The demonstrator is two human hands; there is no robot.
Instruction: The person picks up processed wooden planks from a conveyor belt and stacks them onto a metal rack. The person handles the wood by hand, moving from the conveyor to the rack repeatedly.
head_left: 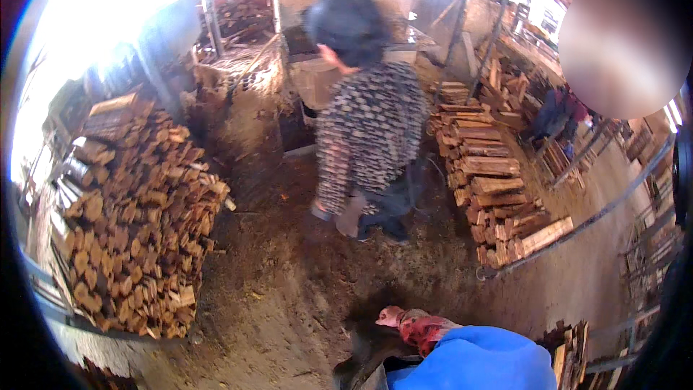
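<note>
My right hand [390,315] shows low in the view, reaching leftward out of a red patterned cuff and a bright blue sleeve [476,361]. Its fingers look curled in, and I make out no object in them. Bare brown ground lies nearest to it. My left hand is out of the view. Ahead of me stands a person [372,123] in a black-and-pale patterned top and dark trousers, back turned toward me. That person's left arm hangs down, blurred.
Split firewood is stacked high on the left [137,238]. A lower firewood row [491,166] runs along the right, beside a metal rail [599,213]. A large pale structure [289,0] stands at the back. Another person [559,115] bends at the far right.
</note>
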